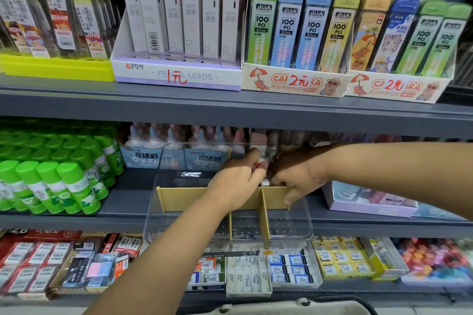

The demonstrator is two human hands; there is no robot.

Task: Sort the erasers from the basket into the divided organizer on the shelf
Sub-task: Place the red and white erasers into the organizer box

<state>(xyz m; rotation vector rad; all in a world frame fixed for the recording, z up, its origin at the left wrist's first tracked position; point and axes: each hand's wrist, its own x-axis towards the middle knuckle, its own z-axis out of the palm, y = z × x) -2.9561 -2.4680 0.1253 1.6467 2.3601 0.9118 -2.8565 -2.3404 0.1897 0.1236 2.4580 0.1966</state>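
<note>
A clear plastic organizer (286, 227) with tan cardboard dividers (265, 212) stands on the middle shelf. Both hands reach into its back part. My left hand (238, 181) is closed around small erasers (259, 162), white with a red band, poking out between the fingers. My right hand (294, 176) comes in from the right and pinches a small white eraser (265, 182) at the top of a divider, just beside the left hand. The front compartments look bare through the clear wall. The rim of a pale basket (279, 308) shows at the bottom edge.
Green glue sticks (51, 181) lie left of the organizer, glue bottles (179, 146) behind it, a lilac box (368, 202) to its right. Pencil-lead boxes (294, 33) fill the upper shelf. Boxed erasers (245, 276) sit on the lower shelf.
</note>
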